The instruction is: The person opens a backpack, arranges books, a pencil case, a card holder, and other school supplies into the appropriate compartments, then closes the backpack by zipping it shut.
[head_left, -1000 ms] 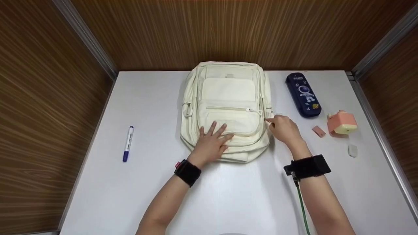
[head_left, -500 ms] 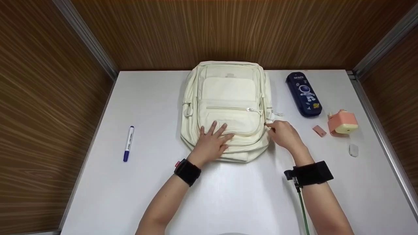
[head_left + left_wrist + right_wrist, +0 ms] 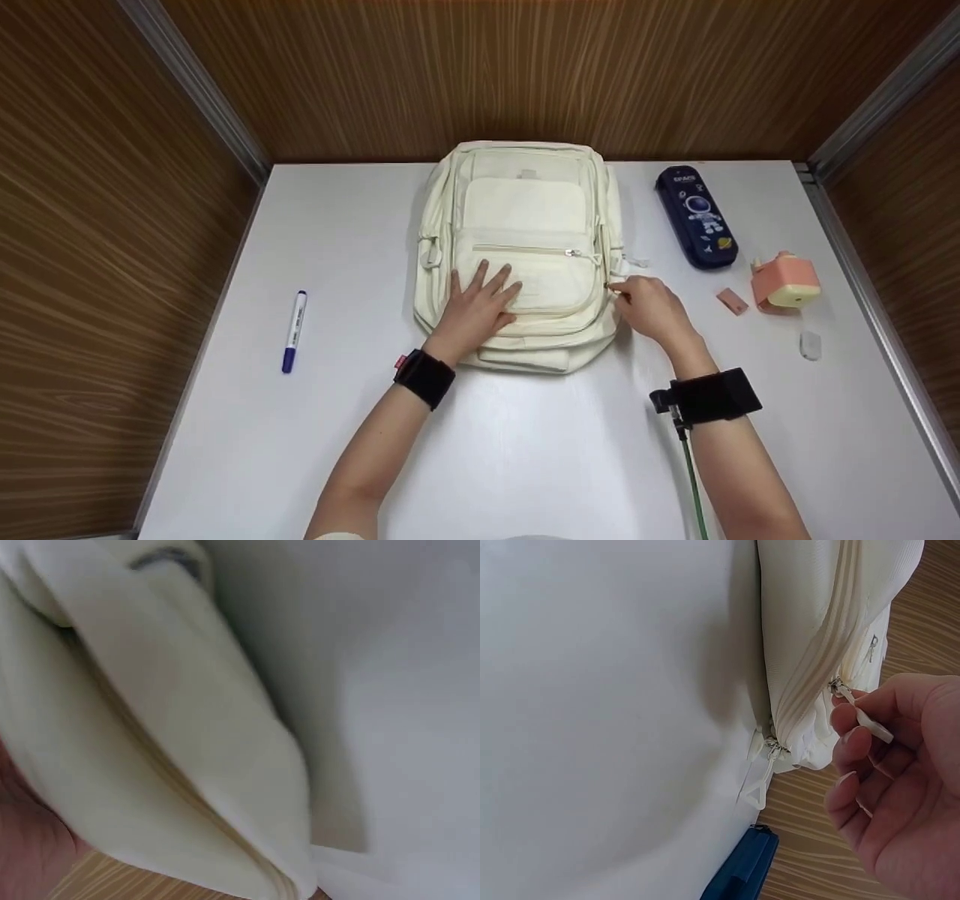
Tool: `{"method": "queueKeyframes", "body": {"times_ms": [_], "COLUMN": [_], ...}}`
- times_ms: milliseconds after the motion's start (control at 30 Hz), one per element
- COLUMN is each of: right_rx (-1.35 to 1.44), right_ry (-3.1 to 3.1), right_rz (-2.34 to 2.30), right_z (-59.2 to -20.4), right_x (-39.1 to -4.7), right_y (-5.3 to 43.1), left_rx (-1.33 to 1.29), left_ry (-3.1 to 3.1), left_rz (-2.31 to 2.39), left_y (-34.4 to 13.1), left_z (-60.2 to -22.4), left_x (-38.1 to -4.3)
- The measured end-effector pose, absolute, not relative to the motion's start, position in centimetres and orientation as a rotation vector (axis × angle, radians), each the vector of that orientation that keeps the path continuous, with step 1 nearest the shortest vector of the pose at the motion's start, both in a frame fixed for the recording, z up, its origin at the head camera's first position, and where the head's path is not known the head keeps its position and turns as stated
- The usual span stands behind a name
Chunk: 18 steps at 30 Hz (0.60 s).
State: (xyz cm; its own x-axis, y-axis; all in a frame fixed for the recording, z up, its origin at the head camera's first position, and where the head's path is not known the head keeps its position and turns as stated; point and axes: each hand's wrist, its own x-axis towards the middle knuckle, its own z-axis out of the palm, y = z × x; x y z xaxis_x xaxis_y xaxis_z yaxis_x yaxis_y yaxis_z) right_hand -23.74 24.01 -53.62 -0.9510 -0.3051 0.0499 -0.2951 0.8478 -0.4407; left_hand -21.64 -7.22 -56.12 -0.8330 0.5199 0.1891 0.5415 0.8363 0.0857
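A cream backpack [image 3: 525, 206] lies on the white table with its front pockets facing up. My left hand [image 3: 471, 311] rests on the lower front pocket, fingers spread. In the left wrist view only part of that hand [image 3: 30, 847] shows beside the pale fabric [image 3: 172, 682]. At the bag's right side my right hand [image 3: 651, 307] pinches a zipper pull [image 3: 870, 724] between thumb and curled fingers, as the right wrist view shows closely. Another zipper pull [image 3: 759, 784] hangs loose from a neighbouring zipper. The front pocket has its own short zipper [image 3: 525, 249].
To the right lie a dark blue pencil case [image 3: 699, 217] with an astronaut print, a pink eraser-like block [image 3: 732, 301], a pink and yellow pencil sharpener [image 3: 785, 283] and a small grey-white piece [image 3: 810, 346]. A blue-capped marker [image 3: 295, 330] lies left. Wood-grain panels [image 3: 495, 75] surround the table.
My right hand has moved a little down the bag's right side with the zipper pull, then stayed there. The left hand has slid slightly up and left on the pocket.
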Motion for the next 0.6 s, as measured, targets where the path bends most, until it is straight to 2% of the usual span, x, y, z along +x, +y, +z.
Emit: {"method": "queueKeyframes", "body": {"times_ms": [267, 600], "right_rx": [-0.440, -0.452], "right_ry": [2.980, 2.918], "right_rz": [-0.714, -0.987], "right_z": [-52.9, -52.3], "right_x": [-24.0, -23.3], "right_y": [23.7, 23.9], "left_rx": [-0.822, -0.560], "left_ry": [-2.706, -2.832], "left_rz": [-0.307, -0.756], "left_y": [-7.2, -6.3], "left_z": [-56.6, -55.7], "left_x": [-22.1, -22.4]}}
